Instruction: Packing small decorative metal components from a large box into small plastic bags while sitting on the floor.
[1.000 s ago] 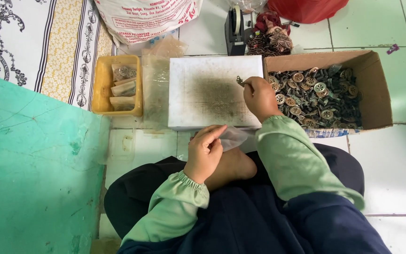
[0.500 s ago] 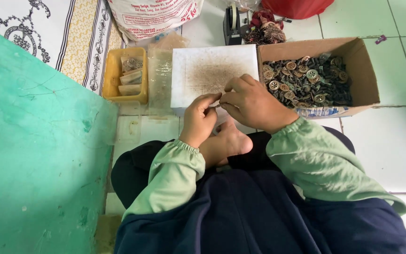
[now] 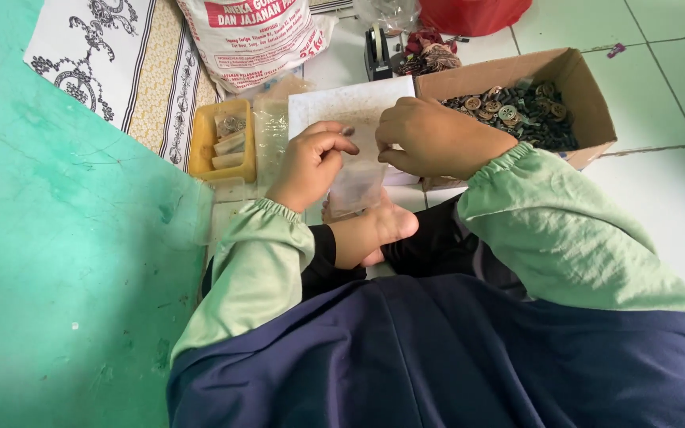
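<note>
Plastic bag [image 3: 356, 184], small and clear, pinched at its top by left hand [image 3: 312, 164] and right hand [image 3: 430, 136] fingers, beside cardboard box [image 3: 588, 103].

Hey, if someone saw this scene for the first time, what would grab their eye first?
Probably the two hands at the centre: the left hand and right hand together hold a small clear plastic bag above a bare foot. Next, the cardboard box at upper right, heaped with dark round buttons. Also striking are the bright green wall on the left and the yellow tray beside it.
</note>
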